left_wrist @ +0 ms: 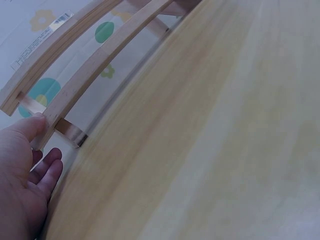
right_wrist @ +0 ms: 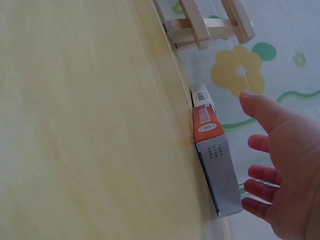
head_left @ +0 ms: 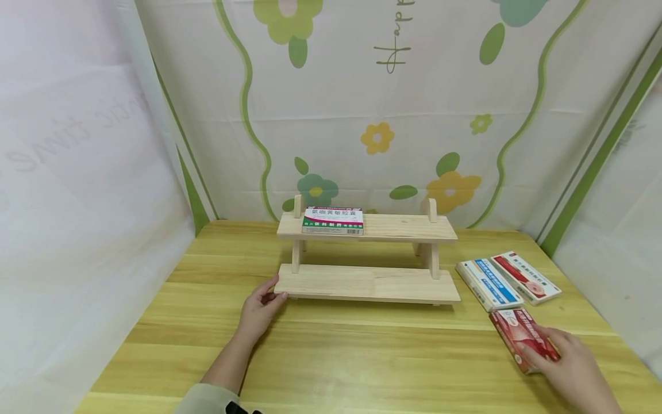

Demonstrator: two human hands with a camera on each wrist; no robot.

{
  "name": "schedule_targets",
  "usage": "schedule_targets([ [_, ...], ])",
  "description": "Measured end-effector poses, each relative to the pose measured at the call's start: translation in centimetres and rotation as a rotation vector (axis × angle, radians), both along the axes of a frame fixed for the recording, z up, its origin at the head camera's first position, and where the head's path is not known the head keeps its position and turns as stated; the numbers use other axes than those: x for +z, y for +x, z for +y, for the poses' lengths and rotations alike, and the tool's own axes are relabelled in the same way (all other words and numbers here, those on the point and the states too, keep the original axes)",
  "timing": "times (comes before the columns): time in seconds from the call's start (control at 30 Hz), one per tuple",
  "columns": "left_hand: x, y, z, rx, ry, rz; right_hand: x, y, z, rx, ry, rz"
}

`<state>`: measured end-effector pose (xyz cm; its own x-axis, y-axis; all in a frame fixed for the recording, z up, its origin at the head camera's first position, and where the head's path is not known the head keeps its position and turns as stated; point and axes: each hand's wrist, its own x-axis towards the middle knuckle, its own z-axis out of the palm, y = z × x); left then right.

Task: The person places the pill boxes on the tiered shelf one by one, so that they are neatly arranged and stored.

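The red box point(head_left: 517, 332) lies near right on the table point(head_left: 372, 356). I judge my right hand point(head_left: 576, 368) to be reaching: fingers and thumb apart, so gripping calls for closing them. My left point(head_left: 258, 315) pinches the wooden shelf's point(head_left: 362, 282) left end.

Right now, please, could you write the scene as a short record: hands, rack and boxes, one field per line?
Left hand: the hand grips the left end of the lower shelf, thumb on top
Right hand: the hand is over the red box; firm contact cannot be told
Rack: wooden, two-level, standing on the table
Upper shelf: carries the green-and-white box near its left end
Boxes right of rack: blue-and-white box and red-and-white box side by side, red box nearer the person
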<state>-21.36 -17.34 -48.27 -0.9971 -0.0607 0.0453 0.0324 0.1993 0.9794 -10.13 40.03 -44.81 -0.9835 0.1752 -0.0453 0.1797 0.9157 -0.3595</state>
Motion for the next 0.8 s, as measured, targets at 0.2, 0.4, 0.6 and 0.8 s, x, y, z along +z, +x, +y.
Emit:
schedule_targets([
  [0.2, -0.1, 0.0, -0.1, 0.002, -0.002, 0.001, -0.5, -0.2, 0.3, -0.001, 0.02, -0.067],
  [0.4, -0.1, 0.0, -0.1, 0.0, -0.006, 0.0, -0.8, -0.1, 0.2, -0.012, 0.042, -0.096],
  [0.6, -0.1, 0.1, -0.1, -0.003, -0.004, -0.002, -1.1, 0.1, 0.2, -0.016, 0.064, -0.106],
  [0.8, 0.0, 0.0, -0.1, -0.002, -0.01, -0.004, -1.1, 0.0, 0.4, -0.017, 0.07, -0.115],
])
